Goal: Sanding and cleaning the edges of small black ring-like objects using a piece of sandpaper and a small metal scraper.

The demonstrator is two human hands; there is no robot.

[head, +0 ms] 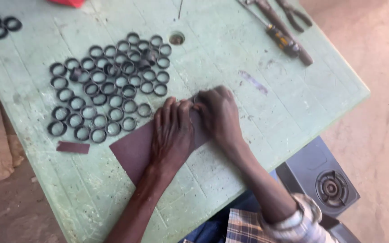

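A sheet of dark brown sandpaper (131, 150) lies on the pale green table (230, 54). My left hand (172, 128) presses flat on the sheet, fingers spread forward. My right hand (219, 114) sits beside it at the sheet's far edge, fingertips pinched on a small dark ring (196, 100) that is mostly hidden. To the left of both hands, several black rings (109, 85) stand close together on the table.
A small strip of sandpaper (73, 147) lies near the table's left front. Three more rings (1, 24) sit at the far left corner. A screwdriver (284, 40) and pliers (296, 15) lie at the far right. A gas burner (332, 186) stands below the table's right edge.
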